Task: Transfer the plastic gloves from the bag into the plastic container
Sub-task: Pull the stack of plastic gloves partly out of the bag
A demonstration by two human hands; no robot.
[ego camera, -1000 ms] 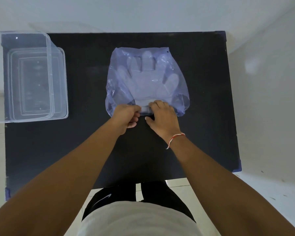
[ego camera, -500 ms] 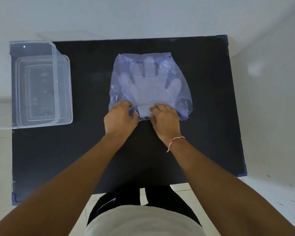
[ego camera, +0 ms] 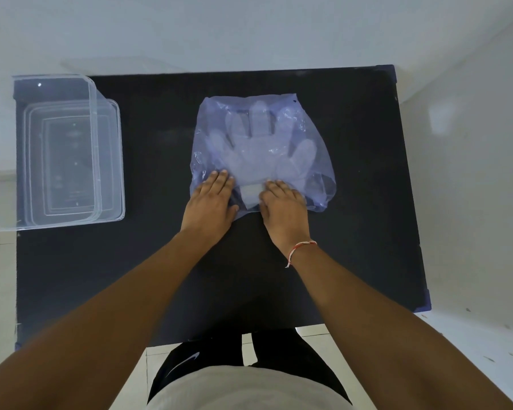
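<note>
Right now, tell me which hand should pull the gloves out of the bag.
Right hand, probably. Its fingertips sit at the white cuff edge of the gloves in the bag mouth. The left hand lies flat on the bag's near-left edge and can pin it, though it is nearer the container.

1. Gloves (ego camera: 259,156) – just a hazy stack through the bag (ego camera: 314,161); can't count them.
2. Both hands cover the bag's near edge, so open or sealed is unclear.
3. Container (ego camera: 107,161) runs off the left edge.
</note>
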